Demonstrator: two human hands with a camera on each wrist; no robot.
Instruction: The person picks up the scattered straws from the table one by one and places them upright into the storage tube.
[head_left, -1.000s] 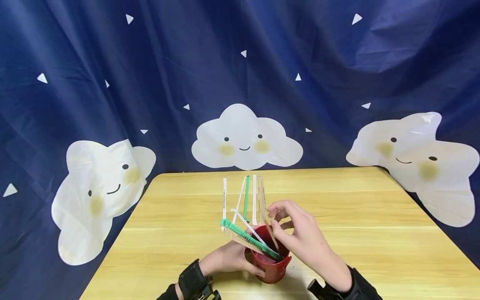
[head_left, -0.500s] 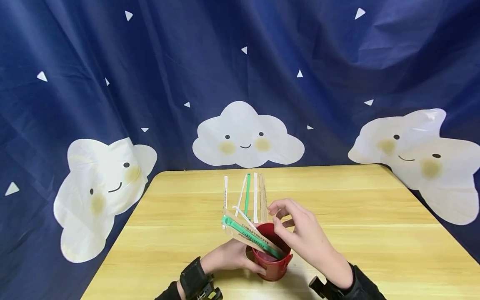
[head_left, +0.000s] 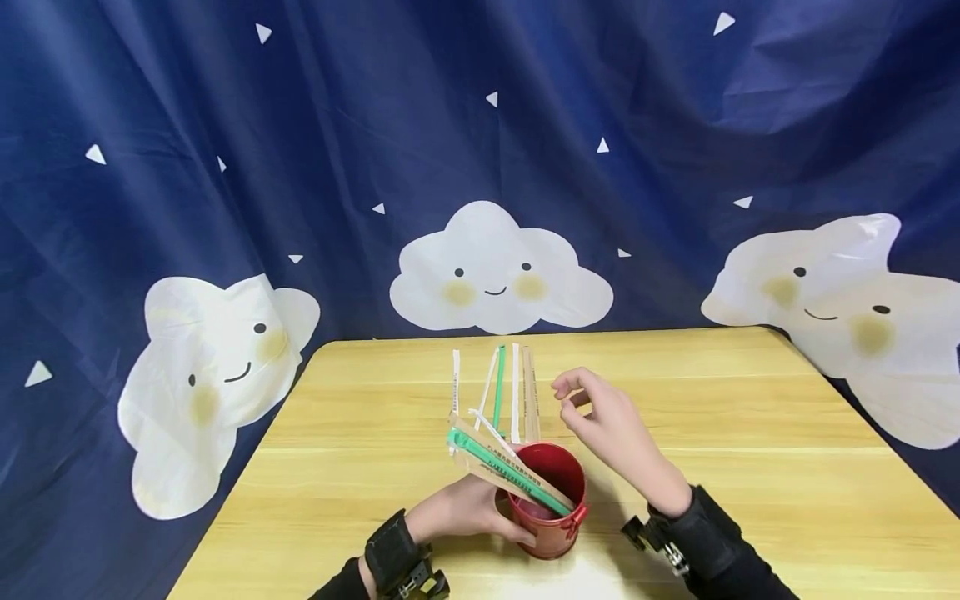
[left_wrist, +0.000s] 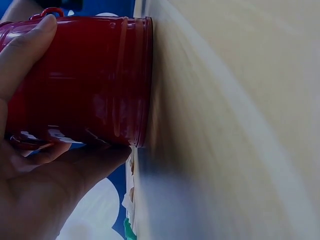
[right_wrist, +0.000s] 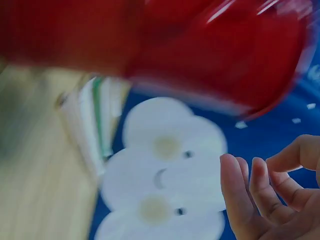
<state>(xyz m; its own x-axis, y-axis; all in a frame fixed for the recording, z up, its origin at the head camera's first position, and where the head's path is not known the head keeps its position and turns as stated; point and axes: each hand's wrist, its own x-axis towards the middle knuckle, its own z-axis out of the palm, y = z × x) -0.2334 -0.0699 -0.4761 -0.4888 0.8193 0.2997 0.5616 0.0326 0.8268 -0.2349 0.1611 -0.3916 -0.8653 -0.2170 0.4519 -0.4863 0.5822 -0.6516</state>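
Note:
A small red metal bucket (head_left: 555, 540) stands near the front of the table; my left hand (head_left: 468, 508) grips its left side, thumb in front. Slim printed packets like wrapped straws lean left out of it: a green one (head_left: 504, 472), brown ones (head_left: 543, 486) and a white one (head_left: 491, 427). The left wrist view shows fingers round the bucket wall (left_wrist: 85, 85), its base close to the tabletop. To the right of the rim, my right hand (head_left: 611, 425) is raised with loosely bent fingers and holds nothing. In the right wrist view, that hand (right_wrist: 270, 210) is apart from the bucket.
Behind the bucket, more slim packets lie in a row on the wooden table (head_left: 337, 467): white (head_left: 455, 383), green (head_left: 500, 387) and brown (head_left: 530, 400). A dark blue curtain (head_left: 337, 167) with cloud faces hangs along the table's back edge.
My right hand has let go of a brown packet, which now leans left in the bucket with the others. The hand has risen away from the rim. The left hand keeps its grip.

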